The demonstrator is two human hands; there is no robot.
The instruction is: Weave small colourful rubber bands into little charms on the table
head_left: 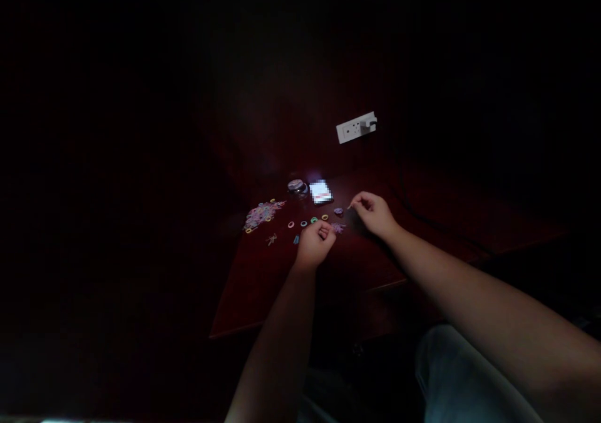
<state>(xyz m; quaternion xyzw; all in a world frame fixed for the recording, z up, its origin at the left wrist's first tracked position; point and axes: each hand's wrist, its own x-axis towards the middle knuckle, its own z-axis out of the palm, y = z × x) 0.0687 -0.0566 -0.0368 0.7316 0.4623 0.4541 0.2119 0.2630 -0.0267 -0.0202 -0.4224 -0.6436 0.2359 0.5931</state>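
Observation:
My left hand (317, 243) is closed at the fingertips beside a small pile of purple pieces (339, 228); whatever it may hold is too small to make out. A thin pale piece (349, 207) pokes out of the pinched thumb and finger of my right hand (373, 213), just above the table. Near that hand lies a purple ring-shaped band (339, 211). In a row behind my left hand are small rings: a pink one (291, 224), a blue one (303, 223), a green one (314, 220) and a yellow one (325, 217).
A large heap of mixed coloured pieces (263, 215) lies on the dark red table (248, 285) at left, near a few yellowish strips (271, 239) and blue pieces (296, 239). Behind stand a lidded jar (297, 188) and a lit phone (321, 192). A socket strip (350, 129) is on the wall.

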